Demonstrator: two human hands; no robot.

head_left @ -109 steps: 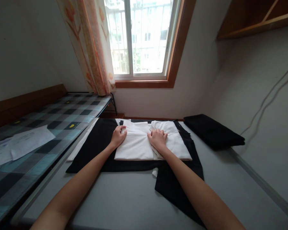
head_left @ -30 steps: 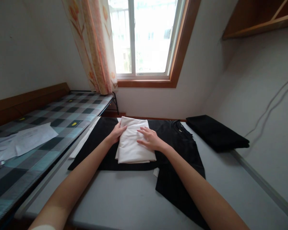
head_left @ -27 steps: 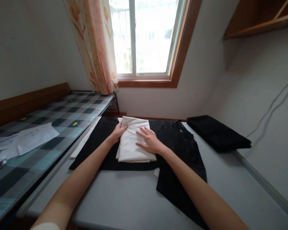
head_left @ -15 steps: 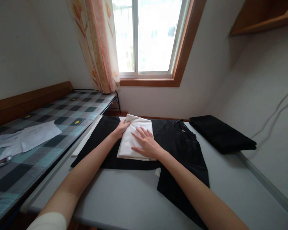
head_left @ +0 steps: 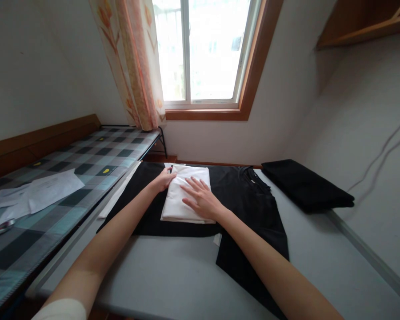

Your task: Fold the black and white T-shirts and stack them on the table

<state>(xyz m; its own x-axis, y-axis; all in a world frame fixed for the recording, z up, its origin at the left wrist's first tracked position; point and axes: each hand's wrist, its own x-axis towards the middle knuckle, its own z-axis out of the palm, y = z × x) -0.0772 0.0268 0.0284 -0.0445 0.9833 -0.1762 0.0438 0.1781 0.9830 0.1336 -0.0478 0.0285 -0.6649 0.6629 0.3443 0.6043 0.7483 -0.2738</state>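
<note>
Pointing lengthwise twd window (head_left: 213, 58), wht cloth (head_left: 176, 204), hands (head_left: 202, 200) on

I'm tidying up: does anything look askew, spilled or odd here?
Nothing looks spilled or damaged. A small white piece pokes out from under the black T-shirt, beside its near sleeve, which looks untidy. Loose papers also overlap askew on the plaid mattress.

The folded white cloth (head_left: 183, 202) looks smooth and matt.
</note>
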